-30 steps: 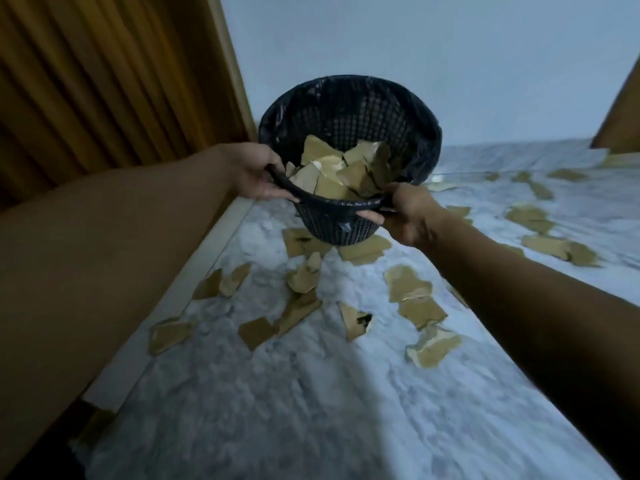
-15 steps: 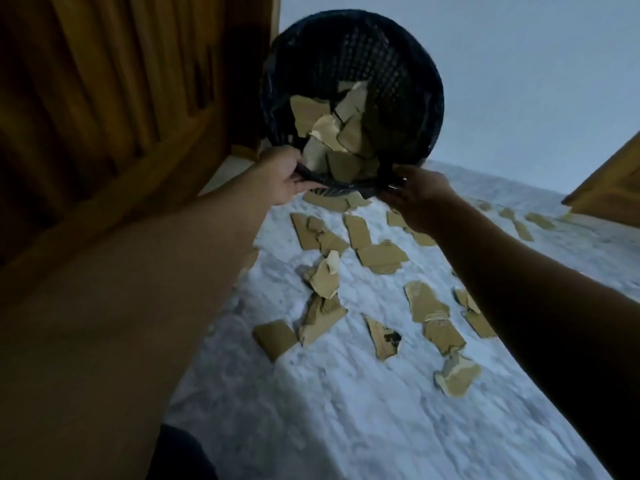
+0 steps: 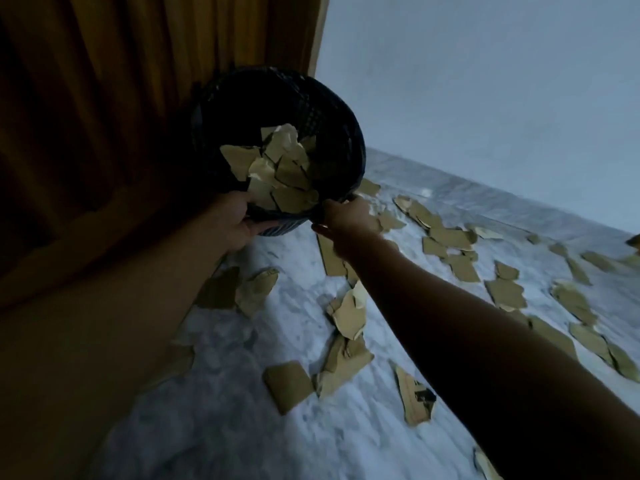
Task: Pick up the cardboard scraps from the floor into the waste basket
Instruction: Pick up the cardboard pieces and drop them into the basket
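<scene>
Both hands hold the black mesh waste basket (image 3: 332, 119) clear of the floor, tipped so that its mouth faces the camera. The left hand (image 3: 232, 221) grips the near rim on the left, its fingers curled under the edge. The right hand (image 3: 346, 218) grips the rim on the right, fingers closed round it. Inside, a heap of cardboard scraps (image 3: 277, 168) lies against the lower wall, close to the rim between the two hands.

Many more scraps lie on the pale marble floor (image 3: 225, 427). A squarish piece (image 3: 287, 386) sits beside a folded, overlapping pile (image 3: 348, 344), and a torn piece with a dark printed patch (image 3: 415, 398) lies just right of them, partly under the right forearm. Two darker pieces (image 3: 242, 289) rest near the left arm. A wide scatter (image 3: 502, 292) runs along the floor to the right — some pieces touching, some apart.

Ribbed brown wooden panelling (image 3: 104, 98) fills the left side, directly behind the basket, and a plain pale wall (image 3: 485, 98) rises beyond the floor. Both forearms cross the view and hide part of the floor.
</scene>
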`<state>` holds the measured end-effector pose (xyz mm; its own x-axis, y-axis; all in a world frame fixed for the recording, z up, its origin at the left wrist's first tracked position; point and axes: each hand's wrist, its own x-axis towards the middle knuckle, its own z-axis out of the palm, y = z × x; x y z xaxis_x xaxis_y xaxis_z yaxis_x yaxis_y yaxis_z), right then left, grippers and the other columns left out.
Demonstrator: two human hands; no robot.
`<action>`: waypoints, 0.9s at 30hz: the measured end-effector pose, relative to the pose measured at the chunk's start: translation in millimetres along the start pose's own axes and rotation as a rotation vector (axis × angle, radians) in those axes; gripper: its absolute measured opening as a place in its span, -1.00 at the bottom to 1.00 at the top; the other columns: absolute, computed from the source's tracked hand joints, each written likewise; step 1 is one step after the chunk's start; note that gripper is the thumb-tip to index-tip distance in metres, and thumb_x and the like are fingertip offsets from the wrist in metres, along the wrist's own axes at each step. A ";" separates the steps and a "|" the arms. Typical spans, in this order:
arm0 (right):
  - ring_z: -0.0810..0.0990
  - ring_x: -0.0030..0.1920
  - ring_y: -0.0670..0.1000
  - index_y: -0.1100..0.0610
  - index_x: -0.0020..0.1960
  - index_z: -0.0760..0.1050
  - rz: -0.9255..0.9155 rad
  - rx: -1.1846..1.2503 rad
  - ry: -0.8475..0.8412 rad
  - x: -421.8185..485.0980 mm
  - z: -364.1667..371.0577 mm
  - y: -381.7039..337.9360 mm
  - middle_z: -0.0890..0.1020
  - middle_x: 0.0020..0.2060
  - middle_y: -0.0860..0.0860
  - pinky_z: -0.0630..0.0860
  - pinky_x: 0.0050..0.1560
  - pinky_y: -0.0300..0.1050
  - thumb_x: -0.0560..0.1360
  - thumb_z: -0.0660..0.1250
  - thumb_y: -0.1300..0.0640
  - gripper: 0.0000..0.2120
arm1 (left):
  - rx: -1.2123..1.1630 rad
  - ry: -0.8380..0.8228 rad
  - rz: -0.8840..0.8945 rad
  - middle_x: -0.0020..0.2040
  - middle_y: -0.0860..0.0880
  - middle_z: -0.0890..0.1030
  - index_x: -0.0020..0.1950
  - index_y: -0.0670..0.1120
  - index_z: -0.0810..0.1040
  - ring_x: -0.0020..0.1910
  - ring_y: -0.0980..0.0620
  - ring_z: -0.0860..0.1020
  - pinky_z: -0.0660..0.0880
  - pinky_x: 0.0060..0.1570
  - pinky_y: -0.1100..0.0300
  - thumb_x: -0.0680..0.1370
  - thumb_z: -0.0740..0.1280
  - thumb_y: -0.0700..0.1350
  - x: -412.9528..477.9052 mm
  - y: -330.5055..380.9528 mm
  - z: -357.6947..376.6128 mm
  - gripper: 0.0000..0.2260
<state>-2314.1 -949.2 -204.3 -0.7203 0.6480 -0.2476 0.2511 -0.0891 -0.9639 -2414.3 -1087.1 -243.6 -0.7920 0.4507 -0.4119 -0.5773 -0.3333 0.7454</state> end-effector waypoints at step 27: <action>0.61 0.11 0.13 0.06 0.31 0.44 -0.292 -0.907 -0.607 13.6 -8.0 139.1 0.61 0.13 0.12 0.54 0.03 -0.05 0.53 0.39 0.03 -0.62 | 1.760 0.241 -0.314 0.47 -0.21 0.31 0.52 -0.14 0.22 0.36 -0.22 0.41 0.45 0.26 -0.03 0.53 0.41 0.06 -51.5 -53.2 -127.4 -0.34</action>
<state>-2283.8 -946.6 -341.0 -0.9612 0.0575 -0.2698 0.2206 0.7476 -0.6264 -2368.1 -1198.0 -328.8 -0.8072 0.1466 -0.5717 0.0425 0.9806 0.1914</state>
